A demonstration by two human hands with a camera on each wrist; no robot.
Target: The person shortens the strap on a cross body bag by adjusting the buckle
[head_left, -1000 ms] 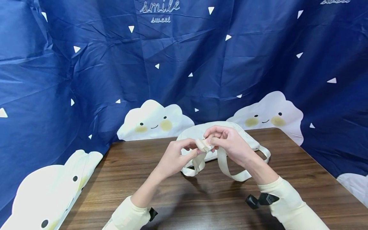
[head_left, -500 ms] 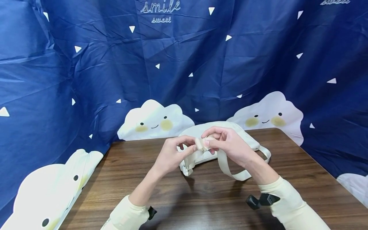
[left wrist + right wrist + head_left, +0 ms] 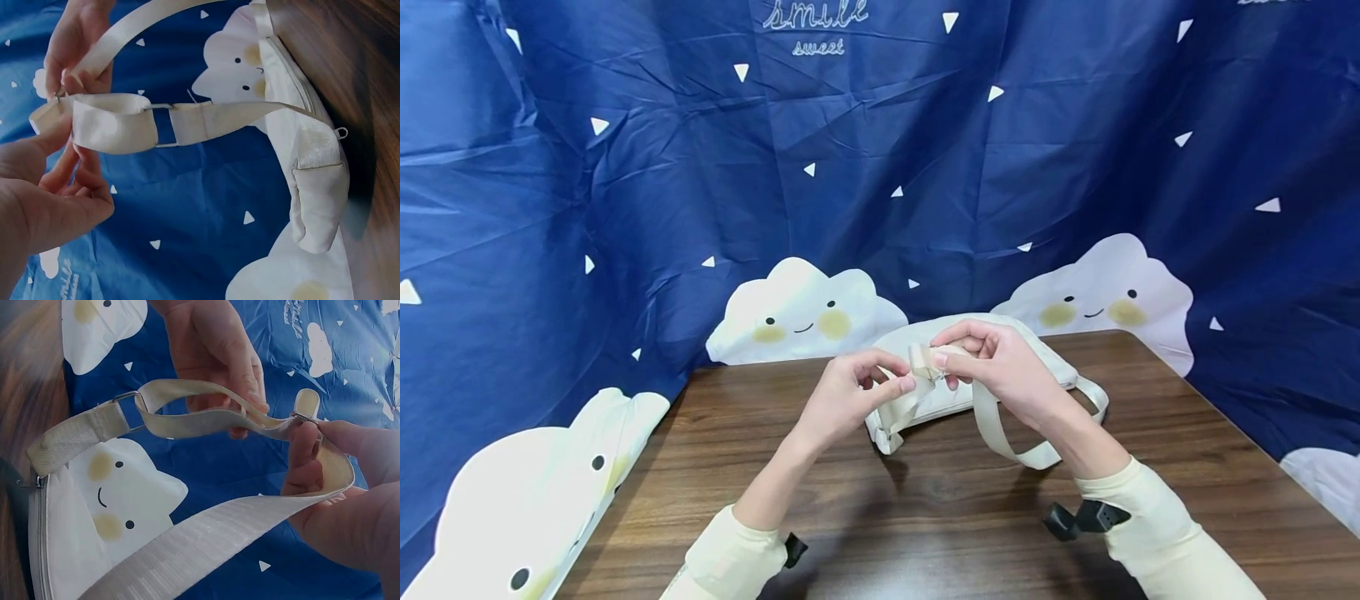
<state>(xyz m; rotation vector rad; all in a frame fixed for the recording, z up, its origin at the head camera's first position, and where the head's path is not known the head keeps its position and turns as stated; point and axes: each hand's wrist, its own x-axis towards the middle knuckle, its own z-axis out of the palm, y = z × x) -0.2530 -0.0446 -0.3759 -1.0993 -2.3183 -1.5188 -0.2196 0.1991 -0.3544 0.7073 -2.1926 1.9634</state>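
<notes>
A cream shoulder bag (image 3: 917,333) lies toward the back of the table, with its webbing strap (image 3: 997,433) raised in front of it. My right hand (image 3: 1011,371) pinches the strap at a metal slider buckle (image 3: 306,417), where a short rounded end of webbing sticks out beyond the bar. My left hand (image 3: 838,400) holds the doubled strap just beside the slider, thumb and fingers on either side in the right wrist view. From there the webbing loops through a rectangular metal ring (image 3: 164,106) joined to the bag's short end tab (image 3: 206,122).
A brown wood-grain table (image 3: 835,533) lies under the hands. Behind it hangs a blue curtain (image 3: 850,208) printed with white clouds and triangles. Part of the strap curves along the table at the bag's right end. A zipper (image 3: 40,537) runs along the bag's edge.
Both hands have risen slightly, the left also shifting a little left. The slack strap by the bag's left end has been drawn up off the table. The slider now stands higher in the right fingers.
</notes>
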